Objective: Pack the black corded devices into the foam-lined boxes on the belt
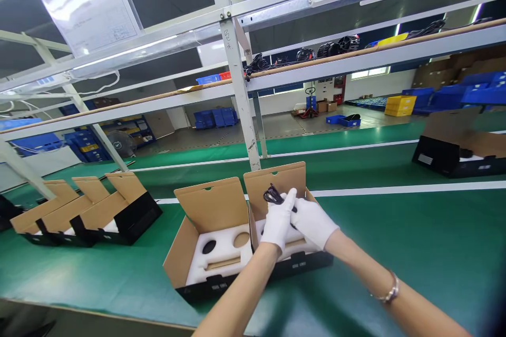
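My left hand (pixel 278 224), in a white glove, is closed on a coiled black cable (pixel 272 195), whose loops stick out past the fingers. Against it, my right hand (pixel 314 221), also gloved, has its fingers closed on a dark end of the same cable. Both hands are above an open cardboard box (pixel 276 174) with a white foam insert, which they partly hide. Touching that box on the left is a second open box (pixel 211 202). Its white foam (pixel 221 245) has a round black spot, a round opening and a long slot.
Several open black-and-brown boxes (pixel 138 218) stand in a row at the left on the green bench (pixel 395 253). Another open box (pixel 438 155) is at the far right. A white metal post (pixel 239 73) rises behind the middle boxes and carries a shelf (pixel 356 58) with black cables.
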The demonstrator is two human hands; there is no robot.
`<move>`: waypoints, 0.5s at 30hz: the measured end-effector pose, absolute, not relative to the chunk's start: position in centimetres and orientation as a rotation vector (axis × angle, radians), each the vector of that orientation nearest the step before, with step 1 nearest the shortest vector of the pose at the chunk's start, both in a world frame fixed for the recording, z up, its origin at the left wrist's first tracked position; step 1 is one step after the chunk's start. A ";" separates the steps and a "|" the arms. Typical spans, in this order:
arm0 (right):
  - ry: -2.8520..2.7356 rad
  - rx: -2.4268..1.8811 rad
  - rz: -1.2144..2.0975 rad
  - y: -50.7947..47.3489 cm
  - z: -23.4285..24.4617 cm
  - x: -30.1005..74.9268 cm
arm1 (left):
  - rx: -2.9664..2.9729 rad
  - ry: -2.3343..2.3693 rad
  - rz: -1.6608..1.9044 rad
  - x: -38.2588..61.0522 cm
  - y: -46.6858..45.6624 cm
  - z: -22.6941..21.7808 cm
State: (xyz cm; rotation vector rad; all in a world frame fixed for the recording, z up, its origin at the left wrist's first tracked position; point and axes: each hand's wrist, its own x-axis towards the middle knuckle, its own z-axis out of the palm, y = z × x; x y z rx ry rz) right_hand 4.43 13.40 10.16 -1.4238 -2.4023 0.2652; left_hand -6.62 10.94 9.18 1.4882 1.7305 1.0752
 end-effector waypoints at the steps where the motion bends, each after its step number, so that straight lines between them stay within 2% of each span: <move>1: -2.420 -1.411 0.281 13.3 9.8 4.1 | 1.508 1.728 1.035 -6.6 11.5 9.2; 9: -2.426 -1.470 0.284 11.8 9.7 8.3 | 2.130 1.933 0.371 -10.3 17.1 10.0; 15: -2.426 -1.475 0.126 9.3 7.3 10.4 | 2.200 2.225 -0.397 -9.4 18.5 5.1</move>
